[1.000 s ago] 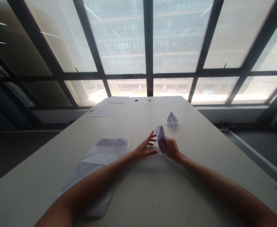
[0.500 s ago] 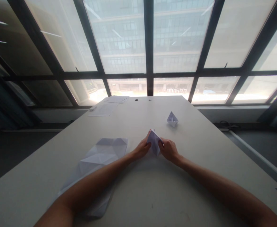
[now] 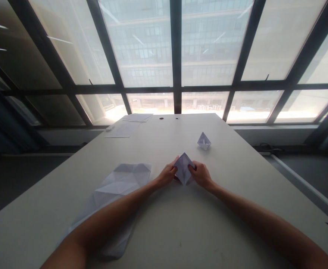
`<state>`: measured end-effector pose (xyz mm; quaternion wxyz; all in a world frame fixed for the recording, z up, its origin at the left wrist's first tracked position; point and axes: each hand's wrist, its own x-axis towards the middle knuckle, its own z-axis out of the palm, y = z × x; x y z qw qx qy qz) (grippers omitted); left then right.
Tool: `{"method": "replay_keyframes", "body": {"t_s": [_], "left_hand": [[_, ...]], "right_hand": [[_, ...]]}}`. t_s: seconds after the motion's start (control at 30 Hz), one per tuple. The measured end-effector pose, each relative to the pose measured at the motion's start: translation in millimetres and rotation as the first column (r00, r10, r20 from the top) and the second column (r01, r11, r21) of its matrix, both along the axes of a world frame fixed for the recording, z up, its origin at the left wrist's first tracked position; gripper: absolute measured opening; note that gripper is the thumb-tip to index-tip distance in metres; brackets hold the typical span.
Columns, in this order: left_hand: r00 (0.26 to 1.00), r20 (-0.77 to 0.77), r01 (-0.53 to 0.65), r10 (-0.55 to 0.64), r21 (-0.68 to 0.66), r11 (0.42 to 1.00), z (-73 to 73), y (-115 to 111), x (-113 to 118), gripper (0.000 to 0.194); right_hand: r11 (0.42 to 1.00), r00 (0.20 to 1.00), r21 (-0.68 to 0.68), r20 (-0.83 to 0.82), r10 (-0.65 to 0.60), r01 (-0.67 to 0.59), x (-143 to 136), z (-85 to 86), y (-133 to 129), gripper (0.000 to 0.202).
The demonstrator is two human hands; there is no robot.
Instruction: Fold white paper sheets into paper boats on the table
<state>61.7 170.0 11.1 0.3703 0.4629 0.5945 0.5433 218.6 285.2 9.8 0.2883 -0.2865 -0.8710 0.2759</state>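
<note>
Between my hands is a folded sheet of white paper (image 3: 184,169), diamond-shaped with a crease down its middle. My left hand (image 3: 167,174) pinches its left corner, the thumb in front and other fingers partly hidden behind. On the right corner, my right hand (image 3: 201,174) grips with its thumb on the near face. Beyond my right hand a finished-looking paper boat (image 3: 204,141) stands on the table. A large creased, unfolded paper sheet (image 3: 124,183) lies to the left, partly covered by my left forearm.
The white table (image 3: 231,231) stretches towards the windows. Flat paper sheets (image 3: 121,130) lie at its far left, with a small white object (image 3: 109,128) beside them. Two dark round holes are at the far end. Dark curtains (image 3: 7,112) hang at the sides.
The folded paper has spread from a narrower, tilted shape into a flatter, more even diamond facing me. Both hands keep hold of its corners and have shifted only slightly.
</note>
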Motion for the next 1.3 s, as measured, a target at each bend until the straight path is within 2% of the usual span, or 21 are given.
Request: {"method": "replay_keyframes", "body": {"t_s": [0.1, 0.27, 0.37, 0.53, 0.7, 0.93, 1.0, 1.13, 1.3], "left_hand": [[0.999, 0.023, 0.024, -0.024, -0.007, 1.000, 1.7, -0.9, 1.7, 0.048], [0.999, -0.012, 0.029, -0.030, -0.059, 0.998, -1.2, 0.3, 0.0, 0.032], [0.997, -0.079, -0.029, 0.021, -0.103, 0.994, -0.9, 1.6, -1.6, 0.030], [0.973, -0.178, -0.157, 0.146, -0.054, 0.986, 3.8, -0.6, -3.4, 0.032], [0.940, -0.291, -0.195, 0.177, -0.031, 0.980, 5.6, -3.2, -3.9, 0.032], [0.945, -0.306, -0.117, 0.119, 0.026, 0.993, 9.8, -4.3, -3.5, 0.020], [0.956, -0.271, -0.114, 0.115, 0.019, 0.993, 10.9, -5.0, -3.1, 0.023], [0.964, -0.219, -0.159, 0.151, -0.021, 0.987, 10.8, -4.8, -2.5, 0.041], [0.962, -0.224, -0.160, 0.154, -0.007, 0.987, 9.0, -3.1, -3.9, 0.041]], "right_hand": [[0.999, 1.000, -0.031, 0.007, -0.022, 0.023, -2.0, -3.1, 4.2, 0.039], [0.998, 0.998, -0.042, 0.044, -0.034, 0.036, -3.4, -3.6, 4.2, 0.038], [1.000, 0.998, 0.004, 0.065, 0.003, -0.003, -2.6, -1.6, 1.0, 0.035], [0.994, 0.990, 0.087, 0.131, 0.055, -0.066, -2.2, -0.1, -4.4, 0.034], [0.997, 0.996, 0.078, 0.092, -0.001, -0.006, -2.3, 0.5, -3.8, 0.036], [0.996, 0.998, 0.084, 0.065, -0.013, 0.008, -2.2, -2.7, 2.1, 0.034], [0.996, 0.998, 0.092, 0.070, -0.006, 0.000, -1.4, -3.7, 4.1, 0.034], [0.994, 0.996, 0.106, 0.083, -0.019, 0.010, 1.4, -3.8, 9.3, 0.034], [0.988, 0.988, 0.156, 0.147, -0.044, 0.021, 5.5, -1.8, 15.3, 0.031]]}}
